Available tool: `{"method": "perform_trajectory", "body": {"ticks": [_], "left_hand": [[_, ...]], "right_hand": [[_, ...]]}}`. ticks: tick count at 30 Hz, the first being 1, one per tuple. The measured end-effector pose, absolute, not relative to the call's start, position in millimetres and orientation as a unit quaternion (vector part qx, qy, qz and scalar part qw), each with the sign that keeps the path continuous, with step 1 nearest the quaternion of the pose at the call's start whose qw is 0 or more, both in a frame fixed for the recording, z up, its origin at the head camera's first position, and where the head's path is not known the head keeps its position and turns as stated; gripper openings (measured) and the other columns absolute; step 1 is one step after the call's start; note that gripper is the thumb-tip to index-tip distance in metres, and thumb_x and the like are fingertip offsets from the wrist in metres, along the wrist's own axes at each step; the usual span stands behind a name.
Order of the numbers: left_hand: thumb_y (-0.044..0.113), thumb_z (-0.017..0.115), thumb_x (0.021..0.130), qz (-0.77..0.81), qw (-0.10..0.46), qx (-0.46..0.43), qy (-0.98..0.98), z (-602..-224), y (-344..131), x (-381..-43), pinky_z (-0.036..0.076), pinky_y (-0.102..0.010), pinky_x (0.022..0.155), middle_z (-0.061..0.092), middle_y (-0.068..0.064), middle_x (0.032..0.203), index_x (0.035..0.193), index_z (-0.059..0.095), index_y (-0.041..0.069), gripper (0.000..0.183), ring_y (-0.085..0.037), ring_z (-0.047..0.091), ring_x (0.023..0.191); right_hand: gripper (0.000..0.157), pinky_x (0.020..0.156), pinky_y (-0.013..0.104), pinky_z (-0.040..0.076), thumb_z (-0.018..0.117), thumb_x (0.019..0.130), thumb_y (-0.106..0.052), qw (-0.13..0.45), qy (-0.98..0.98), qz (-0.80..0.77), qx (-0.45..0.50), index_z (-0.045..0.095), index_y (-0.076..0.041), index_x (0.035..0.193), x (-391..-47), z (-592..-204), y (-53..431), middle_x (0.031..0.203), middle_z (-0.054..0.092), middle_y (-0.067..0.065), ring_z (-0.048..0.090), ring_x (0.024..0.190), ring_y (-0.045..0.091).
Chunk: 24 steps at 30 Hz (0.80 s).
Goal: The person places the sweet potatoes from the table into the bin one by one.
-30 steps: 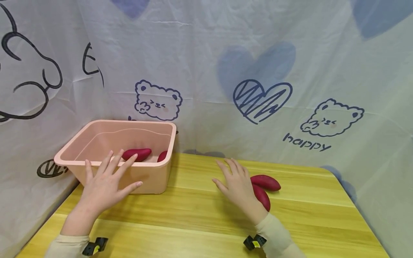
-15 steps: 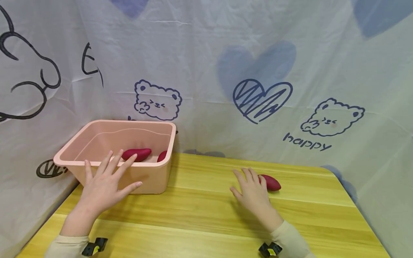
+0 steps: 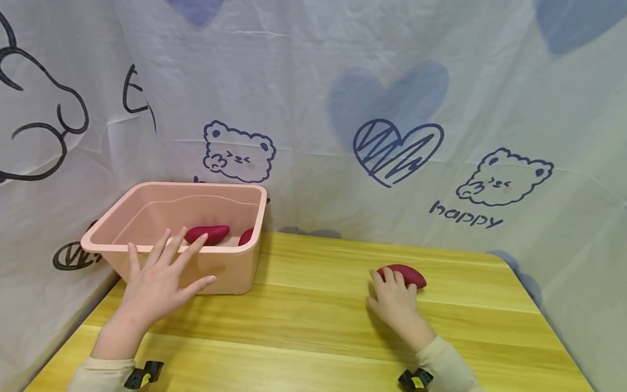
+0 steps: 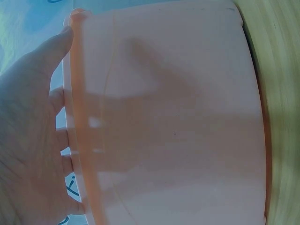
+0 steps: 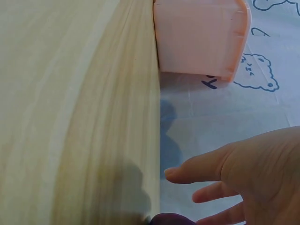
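My left hand [image 3: 155,286] spreads its fingers over the near rim of a pink plastic tub [image 3: 240,272]. In the left wrist view the thumb [image 4: 56,49] lies along that rim, with the other fingertips just past it. Inside the tub lie a dark red sweet potato [image 3: 210,235] and part of another sweet potato [image 3: 246,237]. At the right of the table, my right hand [image 3: 395,306] hovers over or touches a sweet potato [image 3: 411,276], its fingers covering the left part. The right wrist view shows that hand's fingers apart and fairly straight, above a purple edge.
The tub stands at the left back of the yellow wood-grain table [image 3: 313,326]. A white printed cloth [image 3: 313,109] hangs behind the table and along its sides. Table surface lies between the tub and my right hand.
My right hand has moved to the right and onto the farther sweet potato. The nearer sweet potato, seen a second ago, is out of sight, perhaps behind the hand. My left hand has stayed still.
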State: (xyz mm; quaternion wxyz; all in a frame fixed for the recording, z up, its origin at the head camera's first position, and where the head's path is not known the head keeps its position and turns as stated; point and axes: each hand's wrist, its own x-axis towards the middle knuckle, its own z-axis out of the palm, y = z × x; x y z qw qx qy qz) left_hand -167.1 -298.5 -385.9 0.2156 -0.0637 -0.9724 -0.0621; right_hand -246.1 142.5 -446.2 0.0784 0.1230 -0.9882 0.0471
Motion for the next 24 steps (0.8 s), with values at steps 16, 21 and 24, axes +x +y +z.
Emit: {"method": "perform_trajectory", "body": {"ticks": [16, 21, 24], "left_hand": [[0.068, 0.056, 0.085, -0.061, 0.215, -0.065, -0.972, -387.3, -299.5, -166.8, -0.023, -0.071, 0.107, 0.023, -0.014, 0.162, 0.155, 0.021, 0.038, 0.083, -0.033, 0.002, 0.153], [0.068, 0.056, 0.085, -0.060, 0.216, -0.064, -0.972, -387.5, -299.4, -167.1, -0.023, -0.070, 0.108, 0.024, -0.014, 0.162, 0.155, 0.021, 0.038, 0.083, -0.033, 0.002, 0.154], [0.068, 0.057, 0.085, -0.059, 0.218, -0.064, -0.972, -387.4, -299.2, -167.2, -0.023, -0.070, 0.108, 0.024, -0.014, 0.162, 0.155, 0.021, 0.038, 0.083, -0.033, 0.003, 0.153]], "right_hand": [[0.052, 0.080, 0.071, 0.046, 0.072, 0.084, -0.011, 0.048, -0.990, 0.054, 0.119, 0.056, -0.010, 0.133, -248.7, -454.5, 146.7, 0.133, 0.053, 0.019, 0.047, 0.121, 0.041], [0.046, 0.078, 0.069, 0.048, 0.065, 0.087, -0.003, 0.052, -0.990, 0.052, 0.121, 0.057, -0.010, 0.131, -249.2, -455.6, 148.0, 0.131, 0.053, 0.019, 0.047, 0.119, 0.040], [0.045, 0.078, 0.068, 0.048, 0.065, 0.087, -0.002, 0.053, -0.990, 0.045, 0.124, 0.058, -0.010, 0.131, -249.1, -455.2, 148.1, 0.130, 0.054, 0.019, 0.047, 0.118, 0.040]]}}
